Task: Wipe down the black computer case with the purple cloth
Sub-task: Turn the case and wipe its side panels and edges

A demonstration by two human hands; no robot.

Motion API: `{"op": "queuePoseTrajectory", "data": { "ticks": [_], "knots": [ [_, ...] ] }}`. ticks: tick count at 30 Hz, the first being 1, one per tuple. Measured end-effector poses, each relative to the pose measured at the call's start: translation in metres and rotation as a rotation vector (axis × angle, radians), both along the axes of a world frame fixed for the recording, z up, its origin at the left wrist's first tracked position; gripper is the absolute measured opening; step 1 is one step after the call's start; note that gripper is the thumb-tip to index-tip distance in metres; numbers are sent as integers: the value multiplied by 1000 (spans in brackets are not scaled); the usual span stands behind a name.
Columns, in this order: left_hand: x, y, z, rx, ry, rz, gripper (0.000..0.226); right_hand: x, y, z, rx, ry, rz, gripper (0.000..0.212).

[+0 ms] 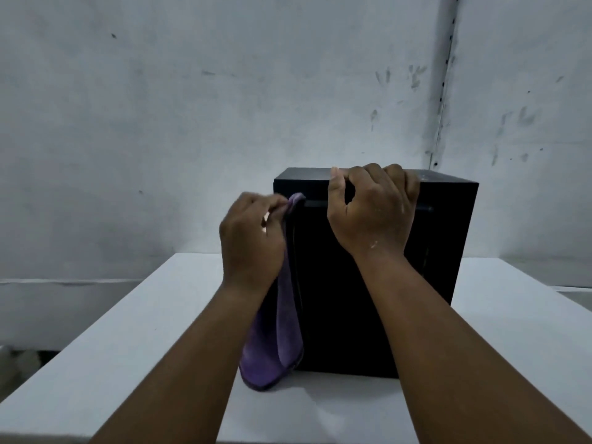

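My left hand (253, 238) pinched the cloth (275, 341); my right hand (371, 209) gripped the case (358, 315) top. Pushing hard might tip it.

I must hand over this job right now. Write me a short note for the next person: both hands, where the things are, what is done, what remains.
Left hand: pinches the top of the purple cloth, which hangs down along the near left edge of the case.
Right hand: fingers hooked over the top front edge of the black computer case, steadying it.
The case stands upright on the white table.
Done: cannot tell which faces were wiped.
Left: wipe front, top and sides, to be safe.
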State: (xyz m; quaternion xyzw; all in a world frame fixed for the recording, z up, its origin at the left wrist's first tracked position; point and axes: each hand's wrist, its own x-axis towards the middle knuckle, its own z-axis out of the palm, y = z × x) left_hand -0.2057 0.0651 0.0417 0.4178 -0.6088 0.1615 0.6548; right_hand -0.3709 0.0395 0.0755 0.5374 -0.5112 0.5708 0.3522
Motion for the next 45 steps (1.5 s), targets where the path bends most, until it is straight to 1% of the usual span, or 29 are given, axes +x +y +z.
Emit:
{"op": "queuePoseTrajectory", "data": {
  "ticks": [2, 4, 6, 7, 11, 15, 17, 19, 23, 26, 30, 33, 36, 39, 41, 45],
  "knots": [
    [-6, -1, 30, -12, -50, -35, 6, -1, 1, 1, 13, 7, 1, 41],
    [-14, 1, 47, 22, -172, -86, 11, -2, 2, 1, 20, 13, 6, 40],
    [-17, 3, 48, 38, -272, -100, 15, -2, 3, 1, 40, 22, 10, 41],
    [-16, 4, 44, 34, -285, -104, 15, -2, 3, 1, 47, 28, 13, 41],
    [-1, 5, 24, -9, -210, -73, 9, -4, 6, 1, 24, 37, 36, 38],
    [11, 4, 21, 43, -174, -3, 9, -6, 8, 2, 32, 48, 72, 35],
    [8, 6, 27, 51, -173, -24, 7, -10, 10, 6, 28, 54, 85, 33],
    [-1, 10, 35, 55, -197, -88, 6, -16, 15, 15, 49, 64, 92, 36],
    [-22, 14, 51, 119, -356, -172, 10, -38, 27, 36, 261, 20, 75, 47],
    [-13, 10, 52, 140, -359, -115, 10, -64, 31, 46, 365, -54, 44, 51],
    [-4, 12, 47, 140, -279, -72, 12, -75, 25, 39, 301, -57, -10, 54],
    [-19, 14, 49, 153, -259, -89, 12, -69, 20, 35, 287, -70, -23, 51],
    [-47, 17, 53, 160, -315, -132, 11, -70, 19, 34, 270, -69, -15, 48],
    [-71, 22, 57, 197, -381, -172, 15, -73, 23, 32, 227, -52, 37, 49],
    [-70, 21, 56, 194, -382, -141, 14, -76, 24, 31, 206, -22, 60, 48],
    [-48, 22, 46, 152, -300, -51, 11, -81, 25, 31, 171, -8, 81, 50]
  ]
}}
